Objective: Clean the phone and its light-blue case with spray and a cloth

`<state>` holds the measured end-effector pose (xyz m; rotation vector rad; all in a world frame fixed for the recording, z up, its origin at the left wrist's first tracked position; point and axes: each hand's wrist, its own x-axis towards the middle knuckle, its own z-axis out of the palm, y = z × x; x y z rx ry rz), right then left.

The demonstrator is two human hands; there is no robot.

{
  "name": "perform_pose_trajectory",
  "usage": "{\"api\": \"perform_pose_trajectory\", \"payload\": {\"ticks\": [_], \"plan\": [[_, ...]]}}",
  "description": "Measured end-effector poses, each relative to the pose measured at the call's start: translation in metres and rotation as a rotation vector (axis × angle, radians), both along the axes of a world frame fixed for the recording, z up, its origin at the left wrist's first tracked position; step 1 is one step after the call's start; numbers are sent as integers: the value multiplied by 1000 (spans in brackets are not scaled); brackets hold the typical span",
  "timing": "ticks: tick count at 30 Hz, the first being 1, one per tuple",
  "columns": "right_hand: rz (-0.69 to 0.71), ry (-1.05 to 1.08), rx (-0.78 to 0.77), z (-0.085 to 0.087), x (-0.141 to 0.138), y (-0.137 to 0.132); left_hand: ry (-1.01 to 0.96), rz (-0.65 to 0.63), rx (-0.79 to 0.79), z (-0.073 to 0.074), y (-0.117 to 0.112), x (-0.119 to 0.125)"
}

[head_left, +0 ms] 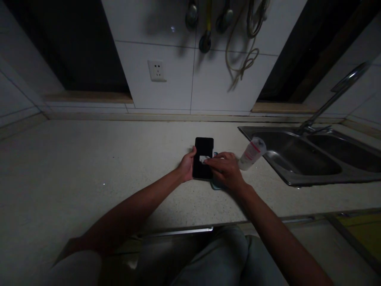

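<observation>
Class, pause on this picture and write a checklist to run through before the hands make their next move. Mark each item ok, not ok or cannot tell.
1. Phone steadied: ok, the left hand grips its side edge.
2. White wad over the screen: ok, the fingertips of the right hand are on it.
3. Screen dark: ok, it shows black around the wad.
4. Plastic cup clear of the right hand: cannot tell, it stands close beside it.
5. Blue-edged item in full view: not ok, the right hand covers much of it.
6. Phone kept out of the sink: ok, it is over the counter.
</observation>
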<state>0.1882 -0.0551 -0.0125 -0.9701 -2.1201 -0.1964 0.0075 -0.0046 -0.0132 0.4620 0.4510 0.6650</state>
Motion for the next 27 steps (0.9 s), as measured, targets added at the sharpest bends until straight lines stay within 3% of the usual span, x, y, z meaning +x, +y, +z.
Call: {"api": "perform_pose_trajectory", "payload": {"ticks": [4, 14, 21, 27], "plan": [[-167, 13, 35, 0, 2, 1, 48, -9, -6, 0, 0, 1], [-256, -4, -12, 2, -1, 2, 153, 32, 12, 11, -8, 3], [-5, -115, -99, -3, 1, -5, 75, 63, -10, 4, -1, 1], [243, -174, -55, -6, -4, -13, 10, 66, 30, 0, 1, 1]]}}
